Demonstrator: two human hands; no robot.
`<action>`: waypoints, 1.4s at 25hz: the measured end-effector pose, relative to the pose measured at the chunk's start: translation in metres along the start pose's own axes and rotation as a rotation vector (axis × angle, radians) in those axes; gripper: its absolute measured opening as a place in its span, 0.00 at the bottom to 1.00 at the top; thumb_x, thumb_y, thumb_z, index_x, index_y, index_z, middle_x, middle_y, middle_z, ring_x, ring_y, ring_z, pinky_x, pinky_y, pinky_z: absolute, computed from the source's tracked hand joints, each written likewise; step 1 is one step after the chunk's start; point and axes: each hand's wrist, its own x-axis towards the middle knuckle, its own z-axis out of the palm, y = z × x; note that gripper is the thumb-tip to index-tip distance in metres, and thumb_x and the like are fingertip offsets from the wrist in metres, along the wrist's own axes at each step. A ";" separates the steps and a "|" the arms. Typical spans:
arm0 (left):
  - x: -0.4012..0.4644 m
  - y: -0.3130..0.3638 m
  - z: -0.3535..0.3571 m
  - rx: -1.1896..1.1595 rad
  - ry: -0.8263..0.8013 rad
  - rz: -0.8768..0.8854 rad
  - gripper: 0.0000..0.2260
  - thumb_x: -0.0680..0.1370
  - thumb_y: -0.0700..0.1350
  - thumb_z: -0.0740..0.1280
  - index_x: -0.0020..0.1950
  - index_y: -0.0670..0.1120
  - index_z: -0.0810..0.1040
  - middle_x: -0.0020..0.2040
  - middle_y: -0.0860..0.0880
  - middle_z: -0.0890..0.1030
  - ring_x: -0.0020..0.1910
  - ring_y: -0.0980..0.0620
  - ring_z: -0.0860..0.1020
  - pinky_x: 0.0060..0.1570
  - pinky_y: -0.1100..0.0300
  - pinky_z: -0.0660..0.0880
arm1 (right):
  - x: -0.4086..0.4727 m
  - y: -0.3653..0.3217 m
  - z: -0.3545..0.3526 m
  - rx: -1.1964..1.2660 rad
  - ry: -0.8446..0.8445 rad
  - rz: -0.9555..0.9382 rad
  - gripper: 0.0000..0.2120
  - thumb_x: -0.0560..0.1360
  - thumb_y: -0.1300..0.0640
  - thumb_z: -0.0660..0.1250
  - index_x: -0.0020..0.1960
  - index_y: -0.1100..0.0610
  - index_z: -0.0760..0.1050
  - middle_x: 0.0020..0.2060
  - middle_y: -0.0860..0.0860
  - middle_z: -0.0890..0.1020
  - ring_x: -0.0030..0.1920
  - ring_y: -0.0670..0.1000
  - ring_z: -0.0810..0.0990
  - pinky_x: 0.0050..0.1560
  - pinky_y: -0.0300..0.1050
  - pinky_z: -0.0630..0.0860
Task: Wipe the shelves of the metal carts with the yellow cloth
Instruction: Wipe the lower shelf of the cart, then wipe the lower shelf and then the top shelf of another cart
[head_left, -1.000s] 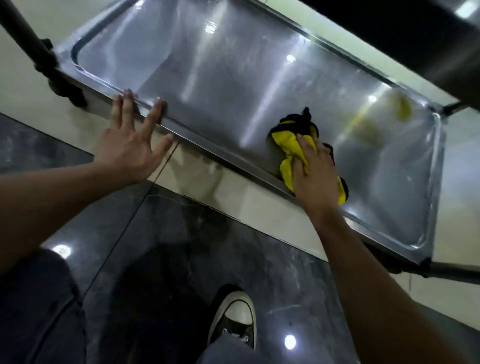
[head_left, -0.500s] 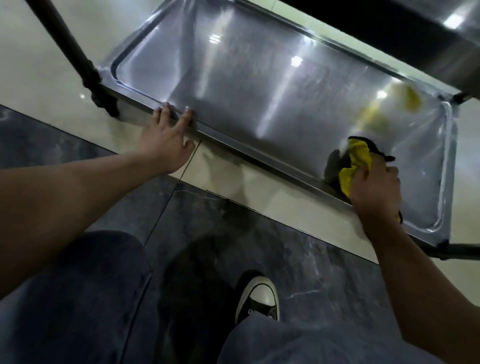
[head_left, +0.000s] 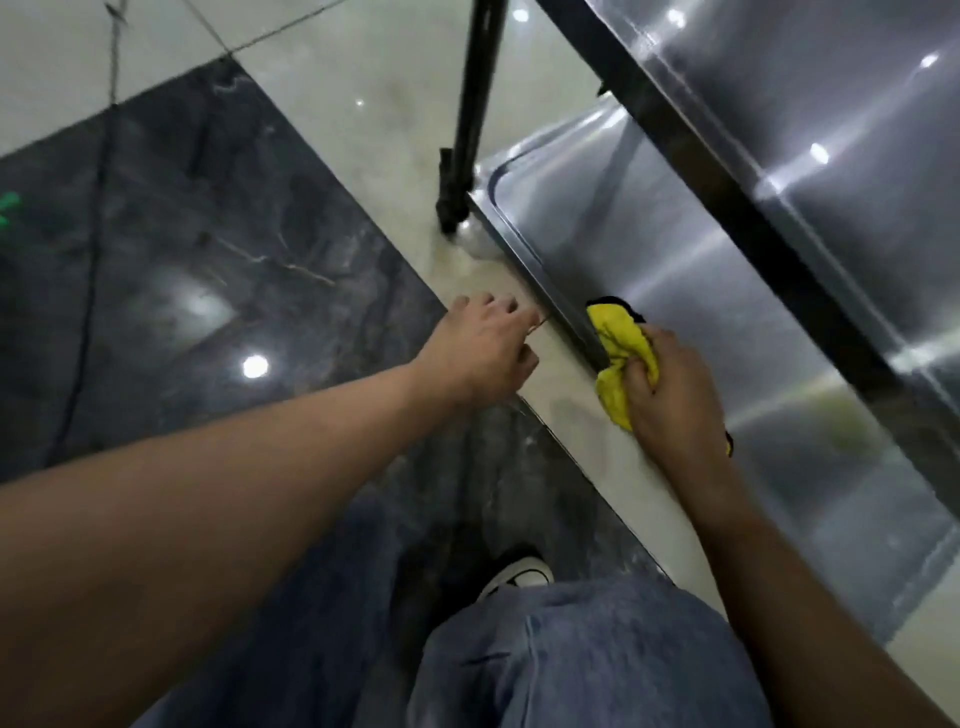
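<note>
The cart's low metal shelf (head_left: 691, 291) runs diagonally across the right side, shiny and bare. My right hand (head_left: 670, 395) is shut on the bunched yellow cloth (head_left: 621, 343), pressing it over the shelf's near rim. My left hand (head_left: 483, 348) hovers over the floor just left of that rim, fingers loosely curled, holding nothing. An upper shelf (head_left: 831, 104) of the cart overhangs at the top right.
A black cart leg (head_left: 470, 119) stands at the shelf's far corner. The floor is dark marble (head_left: 182, 260) bordered by pale tile (head_left: 363, 78). My jeans-clad leg (head_left: 571, 654) and a shoe (head_left: 519, 574) are below.
My view swung left along the cart. My right hand dragged the cloth from the shelf's right end to its near rim by the left corner. My left hand came off the rim.
</note>
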 end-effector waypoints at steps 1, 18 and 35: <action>-0.015 -0.002 -0.022 -0.003 0.011 -0.030 0.18 0.80 0.51 0.60 0.69 0.48 0.73 0.63 0.45 0.78 0.62 0.40 0.75 0.63 0.47 0.70 | -0.002 -0.024 -0.012 0.005 -0.029 -0.031 0.22 0.80 0.49 0.57 0.72 0.53 0.71 0.61 0.57 0.79 0.60 0.60 0.76 0.60 0.56 0.74; -0.230 0.003 -0.486 -0.071 0.140 -0.182 0.14 0.82 0.51 0.59 0.63 0.49 0.78 0.58 0.47 0.80 0.58 0.43 0.76 0.58 0.49 0.68 | -0.085 -0.447 -0.335 0.102 -0.024 -0.128 0.21 0.81 0.54 0.62 0.74 0.49 0.68 0.61 0.55 0.76 0.61 0.57 0.73 0.61 0.56 0.73; -0.091 -0.069 -0.749 0.017 0.243 -0.237 0.15 0.83 0.51 0.59 0.68 0.51 0.76 0.66 0.48 0.78 0.65 0.44 0.73 0.66 0.49 0.65 | 0.117 -0.608 -0.468 0.085 0.133 -0.215 0.22 0.81 0.54 0.61 0.74 0.50 0.67 0.63 0.57 0.75 0.59 0.58 0.73 0.59 0.55 0.72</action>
